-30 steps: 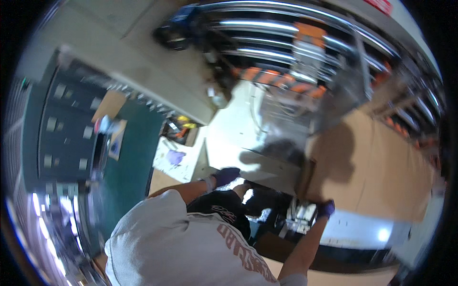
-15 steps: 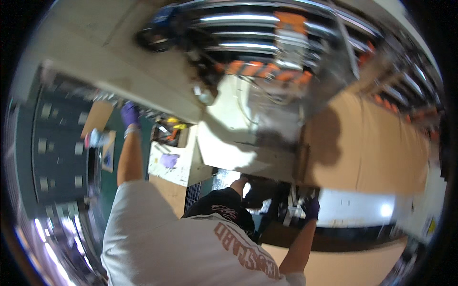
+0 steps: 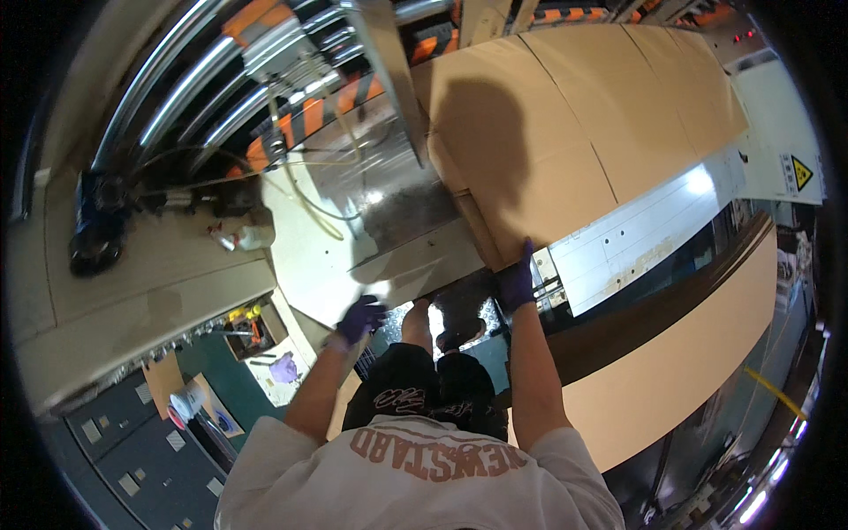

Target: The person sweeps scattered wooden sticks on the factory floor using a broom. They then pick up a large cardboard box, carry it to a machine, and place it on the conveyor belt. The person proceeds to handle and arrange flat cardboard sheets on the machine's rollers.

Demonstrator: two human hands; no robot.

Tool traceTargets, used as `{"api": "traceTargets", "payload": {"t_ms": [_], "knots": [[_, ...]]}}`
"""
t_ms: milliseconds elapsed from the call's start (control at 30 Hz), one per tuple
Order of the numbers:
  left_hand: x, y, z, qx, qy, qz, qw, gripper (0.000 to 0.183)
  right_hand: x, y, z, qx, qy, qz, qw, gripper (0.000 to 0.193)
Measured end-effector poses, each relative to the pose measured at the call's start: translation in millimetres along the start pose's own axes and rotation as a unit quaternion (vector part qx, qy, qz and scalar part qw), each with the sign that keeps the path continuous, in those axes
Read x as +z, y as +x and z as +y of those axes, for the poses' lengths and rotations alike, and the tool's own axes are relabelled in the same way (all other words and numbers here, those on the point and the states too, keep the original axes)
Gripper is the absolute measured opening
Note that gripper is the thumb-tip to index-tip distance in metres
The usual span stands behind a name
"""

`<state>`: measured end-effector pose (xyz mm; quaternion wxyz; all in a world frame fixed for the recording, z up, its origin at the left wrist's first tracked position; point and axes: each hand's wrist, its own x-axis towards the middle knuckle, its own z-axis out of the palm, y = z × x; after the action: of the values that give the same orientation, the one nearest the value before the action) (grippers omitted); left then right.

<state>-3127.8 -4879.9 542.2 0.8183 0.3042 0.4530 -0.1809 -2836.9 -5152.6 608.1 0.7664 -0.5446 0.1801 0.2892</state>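
Note:
My left hand, in a purple glove, hovers at the near edge of a white tabletop. It holds nothing, and its fingers are apart. At the near corner of a large brown cardboard sheet, my right hand, gloved alike, has its fingers stretched along the sheet's edge. Whether it presses on the cardboard I cannot tell. A shiny metal plate lies to the left of the sheet, and a white metal bed runs along its near right side.
Metal rollers with orange-and-black striped guards are at the far left. A spray bottle stands on the left ledge. A toolbox and a crumpled purple glove sit lower left. More brown board lies at my right.
My view has turned to the right. My left hand has come in from the far left to the white tabletop's edge. My right hand has moved forward to the cardboard's corner.

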Motion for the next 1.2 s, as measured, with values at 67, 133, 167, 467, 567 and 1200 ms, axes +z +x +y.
{"api": "traceTargets", "payload": {"t_ms": [67, 133, 167, 467, 567, 1200], "knots": [[93.4, 59.7, 17.2, 0.063, 0.15, -0.093, 0.982, 0.053, -0.6, 24.7, 8.7, 0.074, 0.133, 0.027, 0.988, 0.055], [177.5, 96.9, 45.8, 0.135, 0.254, -0.067, 0.955, 0.056, -2.4, 39.1, 23.2, 0.086, 0.209, 0.047, 0.973, 0.058], [214.5, 104.2, 60.9, 0.147, 0.307, 0.014, 0.94, 0.058, 4.0, 40.4, 23.4, 0.068, 0.223, 0.044, 0.972, 0.06], [238.1, 137.9, 131.3, 0.397, 0.204, 0.177, 0.877, 0.05, 2.2, 37.3, 19.5, 0.105, 0.218, 0.104, 0.965, 0.063], [222.9, 158.6, 171.2, 0.258, 0.15, 0.084, 0.951, 0.036, 5.8, 39.8, 21.1, 0.095, 0.212, 0.094, 0.968, 0.066], [291.2, 142.3, 75.4, 0.095, -0.092, -0.13, 0.983, 0.065, 16.0, 15.1, -15.0, 0.071, 0.393, 0.064, 0.915, 0.059]]}}
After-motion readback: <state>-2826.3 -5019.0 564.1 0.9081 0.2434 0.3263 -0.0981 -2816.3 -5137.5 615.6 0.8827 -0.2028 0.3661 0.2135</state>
